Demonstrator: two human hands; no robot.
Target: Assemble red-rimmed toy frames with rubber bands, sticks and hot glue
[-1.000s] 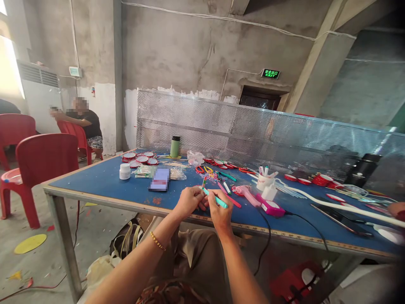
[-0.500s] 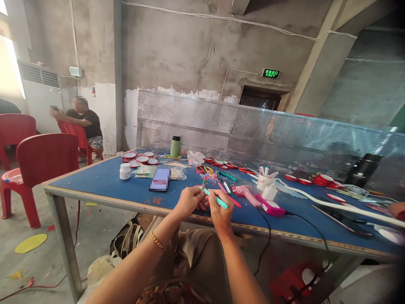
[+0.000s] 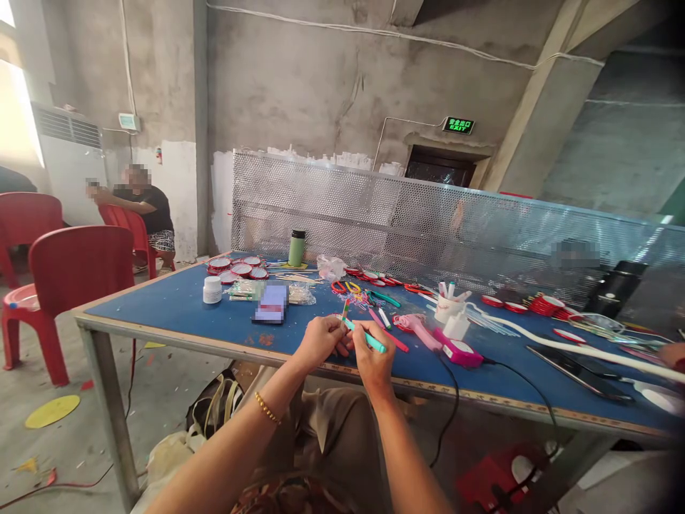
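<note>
At the front edge of the tabletop, the left hand pinches a thin stick, seemingly part-coloured, red and green; the right hand grips a turquoise marker beside it; what remains is unclear.

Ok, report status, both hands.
Left hand pinching red-and-green stick. Right hand gripping teal marker, far end close to stick. Pink pen lying beside right hand.
</note>
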